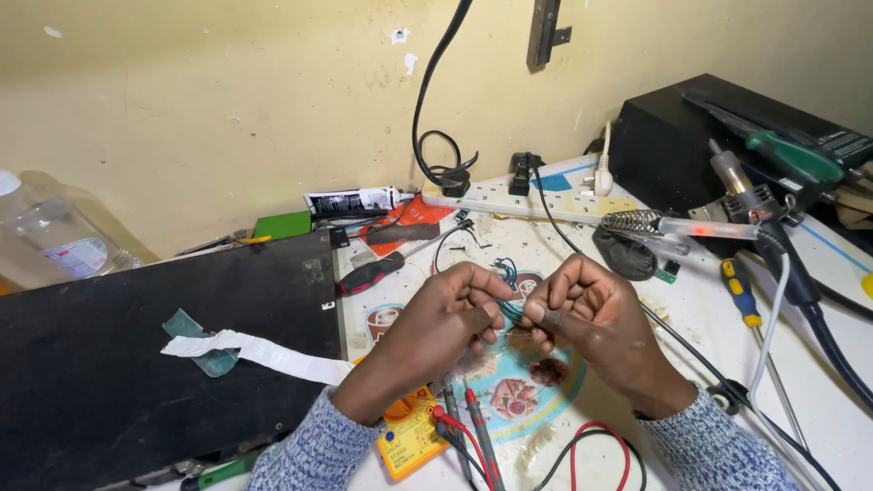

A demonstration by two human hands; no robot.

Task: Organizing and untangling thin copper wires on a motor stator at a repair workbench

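Two hands, left [446, 314] & right [582, 305], each grip clamped on one wire bundle [507, 289].

I see a pale yellow wall [227, 100], scuffed and chipped in spots, rising straight behind the white tabletop [846, 400]. A dark metal bracket [546, 32] is fixed high on it. The light is soft and even.

The hands met over the middle of the desk [818, 382], pinching a bundle of wires [507, 289]. A multimeter [409, 436] lay below the left hand [446, 323]. A flat case [136, 364] lay to the left, a power strip [518, 202] behind, and a soldering iron [691, 225] right of the right hand [591, 314].
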